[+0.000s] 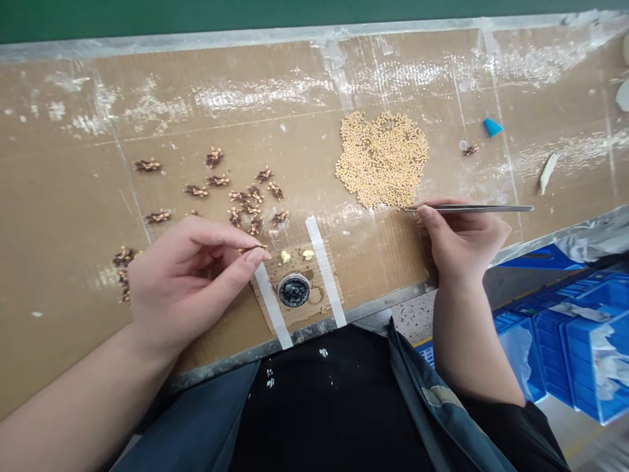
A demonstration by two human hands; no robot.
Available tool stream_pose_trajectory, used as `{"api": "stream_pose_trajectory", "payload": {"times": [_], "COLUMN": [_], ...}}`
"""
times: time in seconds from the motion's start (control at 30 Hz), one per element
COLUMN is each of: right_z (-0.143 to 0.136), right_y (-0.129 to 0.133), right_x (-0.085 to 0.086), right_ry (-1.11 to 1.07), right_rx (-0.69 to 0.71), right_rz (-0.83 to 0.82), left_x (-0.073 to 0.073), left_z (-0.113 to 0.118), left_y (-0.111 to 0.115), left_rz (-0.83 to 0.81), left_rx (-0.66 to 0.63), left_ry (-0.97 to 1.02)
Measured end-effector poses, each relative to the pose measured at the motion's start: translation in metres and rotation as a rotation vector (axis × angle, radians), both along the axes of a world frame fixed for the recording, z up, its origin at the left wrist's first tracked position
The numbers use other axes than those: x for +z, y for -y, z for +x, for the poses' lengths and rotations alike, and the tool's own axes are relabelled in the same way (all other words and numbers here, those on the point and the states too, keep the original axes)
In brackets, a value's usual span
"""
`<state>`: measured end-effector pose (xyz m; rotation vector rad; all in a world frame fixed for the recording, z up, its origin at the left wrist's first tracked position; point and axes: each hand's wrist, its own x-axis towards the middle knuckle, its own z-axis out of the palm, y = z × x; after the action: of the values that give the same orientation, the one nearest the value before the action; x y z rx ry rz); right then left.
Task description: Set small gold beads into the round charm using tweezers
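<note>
My left hand (191,278) pinches a small dark brown figure (253,248) between thumb and forefinger; its details are mostly hidden. In my right hand (462,239) I grip metal tweezers (472,208), their tips at the lower edge of a pile of tiny yellow beads (382,160). Whether the tips hold a bead I cannot tell. Between my hands a small round pot of black paste (293,290) sits on a cardboard piece (322,262), held down by two white tape strips. Two pale yellow dabs (285,256) lie just above the pot.
Several brown-and-yellow figures (215,157) are scattered left of the beads, with a cluster (124,257) beside my left wrist. A blue piece (493,127), another brown figure (470,150) and a whitish strip (548,173) lie at right. Blue bins (555,354) stand below the table edge.
</note>
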<state>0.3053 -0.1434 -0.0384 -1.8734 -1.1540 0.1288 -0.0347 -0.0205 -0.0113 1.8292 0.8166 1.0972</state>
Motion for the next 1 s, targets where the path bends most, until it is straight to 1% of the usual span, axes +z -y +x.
{"api": "stream_pose_trajectory", "payload": {"times": [0.13, 0.3, 0.43, 0.53, 0.63, 0.7, 0.77, 0.83, 0.9, 1.0], "right_z": [0.001, -0.001, -0.004, -0.004, -0.001, 0.001, 0.001, -0.002, -0.011, -0.031], "right_y": [0.001, 0.001, -0.001, -0.002, -0.003, -0.002, -0.001, 0.001, 0.002, 0.002], "right_x": [0.000, 0.001, 0.003, 0.004, 0.003, 0.001, -0.001, 0.000, 0.005, 0.022], "right_ry": [0.009, 0.026, 0.039, 0.050, 0.061, 0.076, 0.097, 0.126, 0.172, 0.276], "right_rx": [0.004, -0.010, -0.018, -0.017, 0.007, 0.033, 0.089, 0.182, 0.318, 0.585], "right_rz": [-0.038, -0.072, -0.076, -0.082, -0.073, -0.033, 0.038, 0.132, 0.229, 0.351], "left_x": [-0.001, -0.001, -0.003, -0.004, -0.003, -0.003, -0.003, -0.004, -0.004, -0.003], "left_z": [0.000, -0.001, -0.004, -0.003, -0.001, 0.000, 0.001, 0.000, 0.000, 0.002], "left_y": [-0.001, 0.000, 0.001, 0.002, 0.003, 0.004, 0.005, 0.007, 0.009, 0.011], "left_rz": [0.035, 0.017, 0.025, 0.037, 0.014, -0.004, -0.024, -0.070, -0.161, -0.284], "left_rx": [0.000, -0.018, -0.036, -0.022, -0.012, -0.012, -0.010, -0.024, -0.055, -0.114], "left_ry": [0.007, 0.008, 0.001, -0.005, -0.009, -0.011, -0.014, -0.009, -0.010, -0.018]}}
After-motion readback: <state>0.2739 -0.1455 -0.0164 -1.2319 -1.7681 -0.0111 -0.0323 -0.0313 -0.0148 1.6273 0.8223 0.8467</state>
